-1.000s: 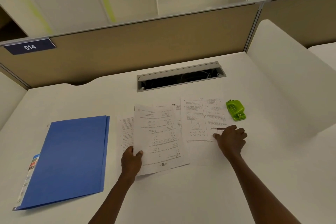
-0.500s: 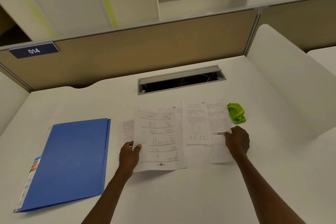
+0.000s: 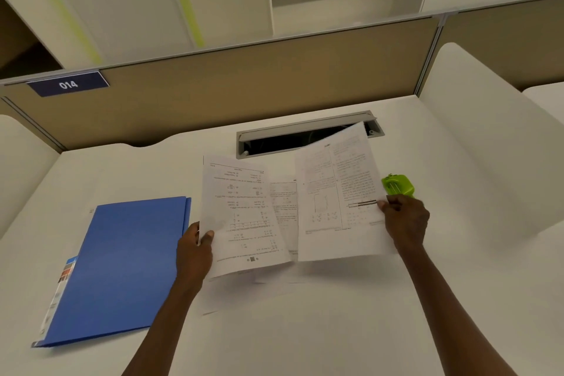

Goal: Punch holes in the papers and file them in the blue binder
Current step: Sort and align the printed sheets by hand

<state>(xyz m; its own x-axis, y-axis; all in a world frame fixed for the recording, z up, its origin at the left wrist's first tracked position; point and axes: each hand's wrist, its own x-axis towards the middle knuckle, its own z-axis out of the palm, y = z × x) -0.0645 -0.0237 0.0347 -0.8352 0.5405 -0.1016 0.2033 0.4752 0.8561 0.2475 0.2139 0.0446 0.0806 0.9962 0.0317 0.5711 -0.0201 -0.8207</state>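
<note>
2 printed papers are lifted off the desk, the left hand pinching one sheet's edge, the right hand pinching the other, a third sheet between them. held so loosely and apart, they could slip or stack crooked, leaving holes misaligned for the closed blue binder at left; the green punch sits just beyond the right hand

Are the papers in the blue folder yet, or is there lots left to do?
Nothing is filed yet. The blue binder lies closed. The left hand and right hand each hold a sheet above the desk. The green hole punch sits untouched, so punching and filing remain.
</note>
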